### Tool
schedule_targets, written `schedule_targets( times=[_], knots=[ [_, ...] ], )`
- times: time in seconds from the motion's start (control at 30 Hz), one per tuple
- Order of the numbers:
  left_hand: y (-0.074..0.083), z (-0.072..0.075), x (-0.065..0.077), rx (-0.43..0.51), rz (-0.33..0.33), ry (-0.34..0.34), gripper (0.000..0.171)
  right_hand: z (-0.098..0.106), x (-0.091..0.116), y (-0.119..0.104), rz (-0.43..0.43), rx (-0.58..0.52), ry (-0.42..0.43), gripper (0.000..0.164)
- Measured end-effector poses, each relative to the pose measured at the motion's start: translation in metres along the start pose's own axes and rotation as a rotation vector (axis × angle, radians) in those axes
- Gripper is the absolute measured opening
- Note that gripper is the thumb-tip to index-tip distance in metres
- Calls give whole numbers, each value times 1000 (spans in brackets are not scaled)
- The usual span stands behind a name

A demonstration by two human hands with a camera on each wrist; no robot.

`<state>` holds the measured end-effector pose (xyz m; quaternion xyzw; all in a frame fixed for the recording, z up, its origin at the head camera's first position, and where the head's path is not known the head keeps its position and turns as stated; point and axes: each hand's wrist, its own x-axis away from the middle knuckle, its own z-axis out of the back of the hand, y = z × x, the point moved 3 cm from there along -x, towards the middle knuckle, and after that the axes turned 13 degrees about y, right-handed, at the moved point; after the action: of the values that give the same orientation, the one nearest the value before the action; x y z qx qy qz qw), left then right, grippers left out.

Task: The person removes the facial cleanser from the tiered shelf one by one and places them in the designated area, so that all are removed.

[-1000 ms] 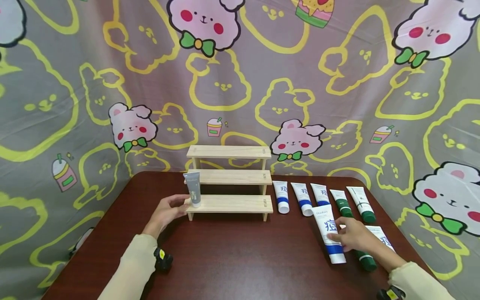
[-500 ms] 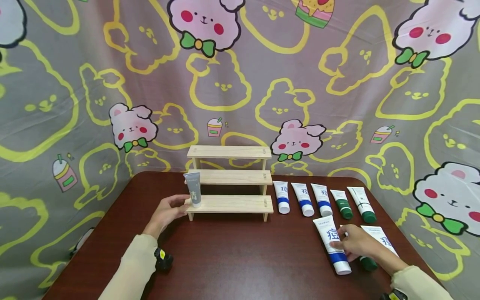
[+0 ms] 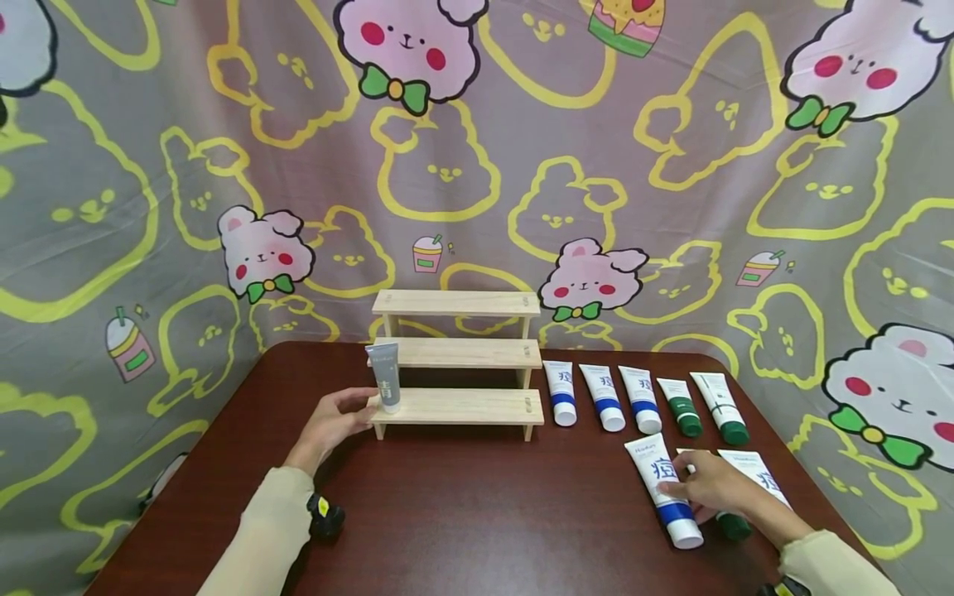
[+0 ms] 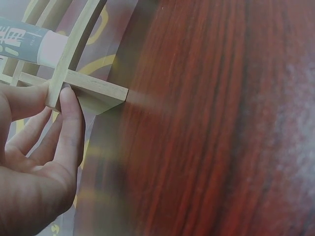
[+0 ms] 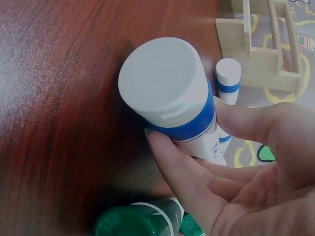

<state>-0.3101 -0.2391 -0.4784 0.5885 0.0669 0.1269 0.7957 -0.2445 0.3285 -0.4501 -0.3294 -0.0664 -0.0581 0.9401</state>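
My left hand (image 3: pixel 331 425) pinches the left end of the lowest step of a three-step wooden shelf (image 3: pixel 465 406), thumb above and fingers below in the left wrist view. On that step a grey tube (image 3: pixel 383 377) stands on its white cap, close to my fingertips. On the right, my right hand (image 3: pixel 711 483) grips a white squeeze tube (image 3: pixel 659 480) with a blue band and blue lettering. In the right wrist view its white cap (image 5: pixel 162 73) faces the camera, with thumb and fingers on either side of the blue band. Green-capped tubes lie partly hidden beneath this hand.
Behind my right hand lies a row of tubes: several white-and-blue ones (image 3: pixel 602 397), a small green one (image 3: pixel 680 407) and a white one with a green cap (image 3: pixel 720 407). Another white-and-blue tube (image 3: pixel 754 473) lies beyond my right wrist. A patterned curtain (image 3: pixel 447 165) hangs behind the brown table (image 3: pixel 462 513).
My right hand has brought the white-and-blue tube down and slightly right, nearer the table's front. The left hand and the grey tube have stayed put.
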Motion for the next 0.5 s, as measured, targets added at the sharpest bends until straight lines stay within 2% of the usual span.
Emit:
schedule_targets(
  times=[0.23, 0.5],
  knots=[
    [1, 0, 2, 4, 0, 1, 44, 3, 1, 2, -19, -11, -34, 60],
    [0, 0, 0, -22, -2, 1, 44, 5, -2, 5, -12, -16, -54, 56]
  ],
)
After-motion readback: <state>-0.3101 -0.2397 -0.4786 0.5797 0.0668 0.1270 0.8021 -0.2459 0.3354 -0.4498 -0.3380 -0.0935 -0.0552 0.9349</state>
